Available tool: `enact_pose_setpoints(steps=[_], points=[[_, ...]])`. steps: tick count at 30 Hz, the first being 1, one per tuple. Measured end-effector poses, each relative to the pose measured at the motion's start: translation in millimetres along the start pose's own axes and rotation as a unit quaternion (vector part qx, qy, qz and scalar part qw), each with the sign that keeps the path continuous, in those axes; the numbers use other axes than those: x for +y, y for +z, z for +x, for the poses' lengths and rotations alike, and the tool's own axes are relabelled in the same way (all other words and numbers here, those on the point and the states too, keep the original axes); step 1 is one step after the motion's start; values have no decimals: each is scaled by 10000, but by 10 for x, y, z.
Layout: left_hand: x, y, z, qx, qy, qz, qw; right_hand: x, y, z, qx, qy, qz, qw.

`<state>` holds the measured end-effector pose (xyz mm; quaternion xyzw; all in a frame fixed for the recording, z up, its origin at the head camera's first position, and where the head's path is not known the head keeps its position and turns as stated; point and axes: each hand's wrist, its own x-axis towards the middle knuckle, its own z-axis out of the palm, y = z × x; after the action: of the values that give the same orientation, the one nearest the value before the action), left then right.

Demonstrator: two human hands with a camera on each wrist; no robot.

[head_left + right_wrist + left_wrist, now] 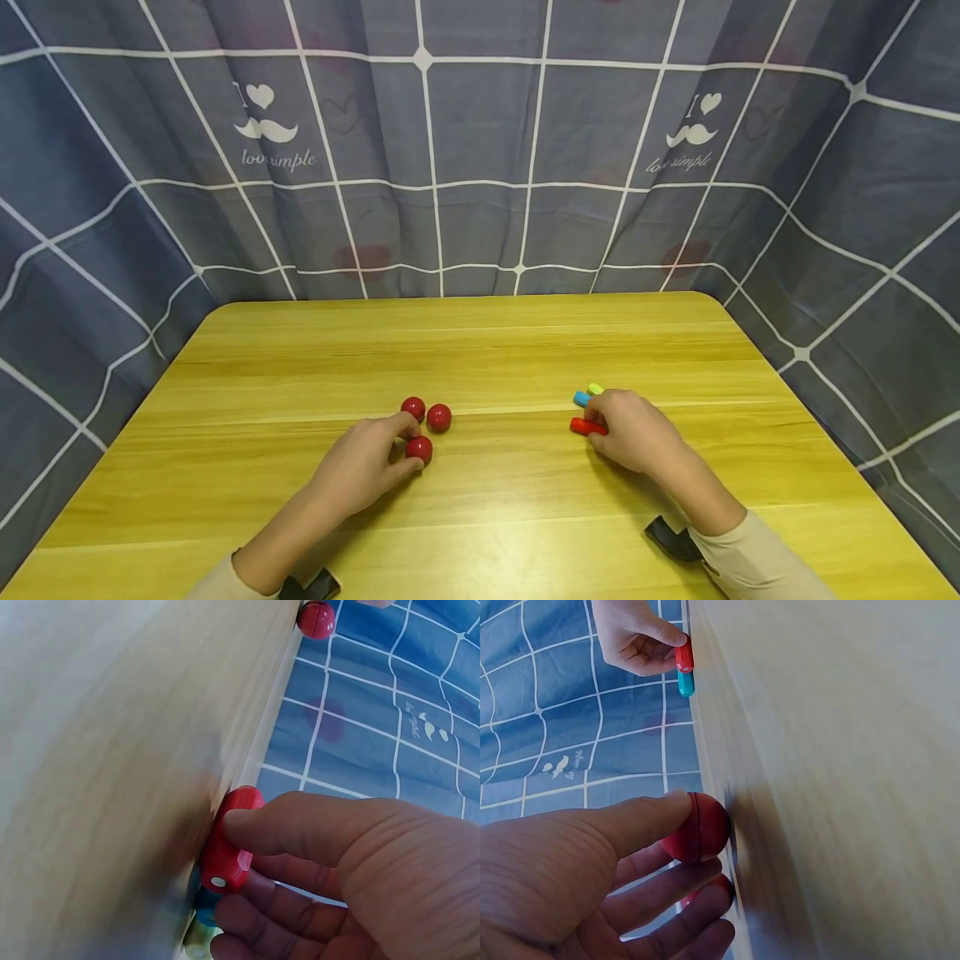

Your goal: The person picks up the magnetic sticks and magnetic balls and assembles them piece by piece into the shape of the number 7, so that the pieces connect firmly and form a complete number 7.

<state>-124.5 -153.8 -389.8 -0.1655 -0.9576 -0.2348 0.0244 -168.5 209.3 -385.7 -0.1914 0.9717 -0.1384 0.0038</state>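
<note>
Pinching the near red ball [420,451] between thumb and fingers, my left hand [363,467] works at the left of the desk [495,533] on my head feed, while my right hand [636,429] pinches a red block [584,427] well apart, over to the right. Just past the left fingers I see a second red ball [413,407] with a third red ball [439,417] beside it, and beyond the red block a blue block [581,399] and a yellow-green block [595,389], both partly hidden from me. Behind the desk hangs a grey-blue curtain [480,125] with white grid lines.
</note>
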Motion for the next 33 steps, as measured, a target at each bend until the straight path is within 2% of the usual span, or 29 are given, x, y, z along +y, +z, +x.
enact_pose_setpoints(steps=[6, 14, 21, 33], points=[[7, 16, 17, -10, 56, -42, 10000, -41, 24, 1, 57, -109, 7, 9999], [28, 35, 33, 37, 131, -123, 9998, -160, 42, -18, 348, -597, 4, 9976], [74, 47, 46, 16, 204, -175, 9996, -284, 71, -24, 302, -655, -7, 9974], [111, 63, 46, 47, 251, -171, 9995, -483, 78, -4, 533, -1088, -179, 9925]])
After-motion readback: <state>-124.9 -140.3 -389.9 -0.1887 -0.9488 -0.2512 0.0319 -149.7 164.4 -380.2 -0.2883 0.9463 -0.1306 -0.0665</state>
